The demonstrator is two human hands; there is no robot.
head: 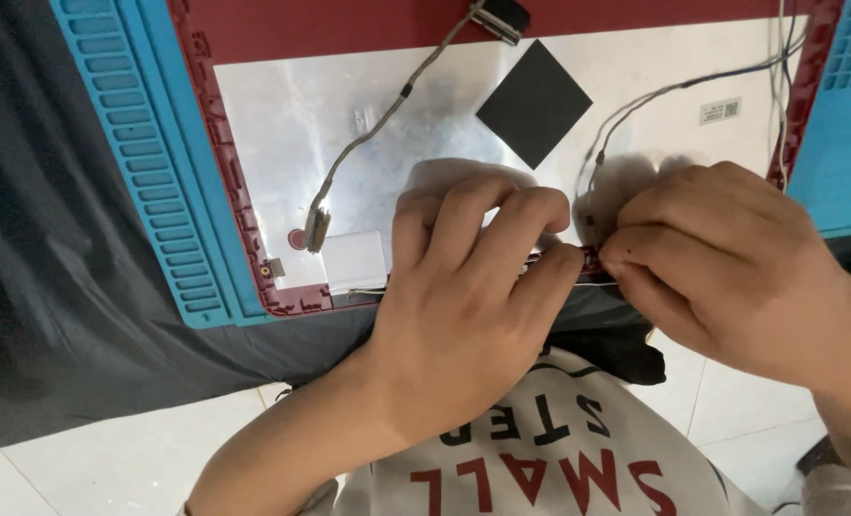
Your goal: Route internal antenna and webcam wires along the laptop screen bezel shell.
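While the left hand [473, 287] and right hand [722, 258] pinch fingertips together on the near edge of the red laptop lid [254, 210], that lid lies on a blue mat [139, 162]. Farther off, a grey cable [368, 134], black square pad [533, 103] and thin wires [664, 91] cross its silver inner panel.

Dark red laptop lid frame [217, 143] enclosing a silvery grey inner panel [292, 115] with a black square patch [534, 102]; grey cable [378, 119]; bright blue ribbed mat [148, 162]; dark grey cloth [43, 287]; white shirt [559, 459], red and black lettering
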